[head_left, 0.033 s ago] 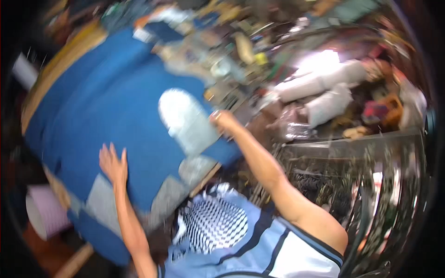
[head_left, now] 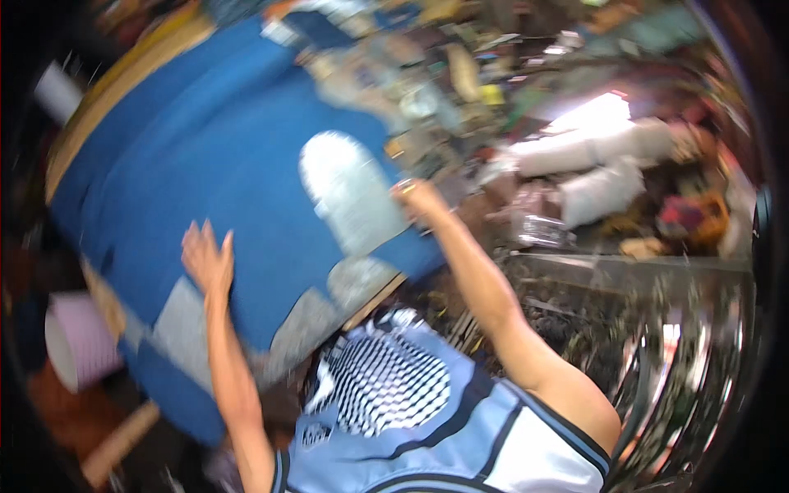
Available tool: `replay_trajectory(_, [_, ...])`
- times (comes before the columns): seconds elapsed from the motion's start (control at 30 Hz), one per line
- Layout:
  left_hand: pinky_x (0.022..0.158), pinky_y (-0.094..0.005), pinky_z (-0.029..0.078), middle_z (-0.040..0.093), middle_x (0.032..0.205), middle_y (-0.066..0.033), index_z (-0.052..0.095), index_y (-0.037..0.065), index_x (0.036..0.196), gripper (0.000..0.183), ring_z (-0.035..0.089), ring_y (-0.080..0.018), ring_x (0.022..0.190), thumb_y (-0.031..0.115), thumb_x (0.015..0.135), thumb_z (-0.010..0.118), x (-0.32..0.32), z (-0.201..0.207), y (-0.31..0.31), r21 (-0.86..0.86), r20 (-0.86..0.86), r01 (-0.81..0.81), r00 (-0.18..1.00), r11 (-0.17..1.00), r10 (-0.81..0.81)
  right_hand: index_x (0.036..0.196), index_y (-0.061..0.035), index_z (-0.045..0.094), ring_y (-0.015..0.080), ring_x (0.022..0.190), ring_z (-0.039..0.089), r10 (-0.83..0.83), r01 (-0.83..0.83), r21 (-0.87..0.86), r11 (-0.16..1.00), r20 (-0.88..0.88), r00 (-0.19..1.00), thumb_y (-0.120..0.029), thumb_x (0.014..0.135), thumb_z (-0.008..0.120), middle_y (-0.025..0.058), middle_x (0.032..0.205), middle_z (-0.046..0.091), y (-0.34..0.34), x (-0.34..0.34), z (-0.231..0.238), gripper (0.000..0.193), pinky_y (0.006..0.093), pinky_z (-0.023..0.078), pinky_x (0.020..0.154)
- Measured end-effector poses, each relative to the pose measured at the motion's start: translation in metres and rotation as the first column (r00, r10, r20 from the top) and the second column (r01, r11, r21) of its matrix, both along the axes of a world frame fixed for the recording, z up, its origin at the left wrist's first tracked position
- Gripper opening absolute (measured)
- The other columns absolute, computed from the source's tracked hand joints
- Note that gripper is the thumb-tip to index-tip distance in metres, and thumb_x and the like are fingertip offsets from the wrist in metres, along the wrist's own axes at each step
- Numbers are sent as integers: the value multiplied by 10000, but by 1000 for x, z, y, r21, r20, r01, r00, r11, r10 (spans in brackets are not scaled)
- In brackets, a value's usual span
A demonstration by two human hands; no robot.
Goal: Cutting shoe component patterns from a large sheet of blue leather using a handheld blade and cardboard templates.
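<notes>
A large blue cloth (head_left: 222,164) with pale grey patches (head_left: 353,193) lies spread over a wooden table. My left hand (head_left: 205,259) rests flat on the cloth near its lower edge, fingers apart and holding nothing. My right hand (head_left: 419,199) reaches to the cloth's right edge beside the biggest grey patch. Its fingers look curled onto the fabric, though the picture is blurred. Below, my light blue and white sleeveless shirt (head_left: 411,411) fills the lower middle.
A pale lilac bucket (head_left: 78,341) stands at the lower left beside the table. White stuffed sacks (head_left: 592,164) lie at the right. Blurred clutter (head_left: 444,82) crowds the table's far side, and shiny metal bars (head_left: 674,345) run along the lower right.
</notes>
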State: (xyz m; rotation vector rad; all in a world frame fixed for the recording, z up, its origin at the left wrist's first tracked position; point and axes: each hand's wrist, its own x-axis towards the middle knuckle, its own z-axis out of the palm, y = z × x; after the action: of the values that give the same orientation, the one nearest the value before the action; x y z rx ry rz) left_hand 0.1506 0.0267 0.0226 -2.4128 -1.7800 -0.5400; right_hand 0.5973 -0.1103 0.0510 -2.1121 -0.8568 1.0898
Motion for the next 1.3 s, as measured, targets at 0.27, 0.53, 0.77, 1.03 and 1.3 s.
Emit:
replay_trajectory(0.27, [1198, -525, 146, 280, 1586, -190, 406, 71, 1488, 681, 198, -381, 1482, 532, 990, 464, -8, -30, -3, -249, -19, -151, 988, 957, 151, 1032, 4, 606, 83, 422, 455, 21, -18, 13, 1000, -330, 944, -146, 891, 676, -1, 643, 521, -3, -4, 15, 218, 258, 388, 370])
replay_trajectory(0.53, [1201, -519, 152, 295, 1580, -184, 415, 87, 1483, 667, 206, -383, 1478, 521, 982, 488, -11, -31, -1, -242, -45, -185, 983, 952, 180, 1165, -83, 546, 71, 442, 460, -259, 363, 289, 886, -340, 904, -146, 902, 681, -30, 651, 490, -36, 87, 53, 303, 219, 435, 375])
replay_trajectory(0.77, [1198, -520, 140, 262, 1598, -175, 377, 85, 1506, 657, 182, -367, 1491, 508, 1008, 440, -16, -37, 3, -255, -114, -188, 980, 948, 163, 1135, -62, 559, 101, 472, 491, -327, 492, 476, 729, -390, 861, -91, 897, 677, 2, 745, 522, -51, 139, 71, 268, 251, 456, 423])
replay_trajectory(1.03, [1186, -567, 130, 274, 1587, -185, 470, 80, 1427, 733, 190, -407, 1478, 514, 861, 639, 67, -2, -65, -330, -20, 23, 999, 944, -31, 1158, -14, 566, 113, 472, 503, -220, 460, 470, 753, -480, 849, -95, 905, 669, 17, 756, 570, -18, 99, 49, 285, 250, 452, 429])
replay_trajectory(1.3, [1194, -529, 203, 319, 1562, -184, 460, 109, 1409, 697, 246, -385, 1463, 551, 891, 608, 154, 2, -192, -307, 515, 689, 700, 657, -495, 1188, 26, 574, 56, 575, 538, 146, 169, 503, 847, -527, 837, -54, 929, 627, 56, 994, 653, 46, -20, 54, 277, 177, 431, 460])
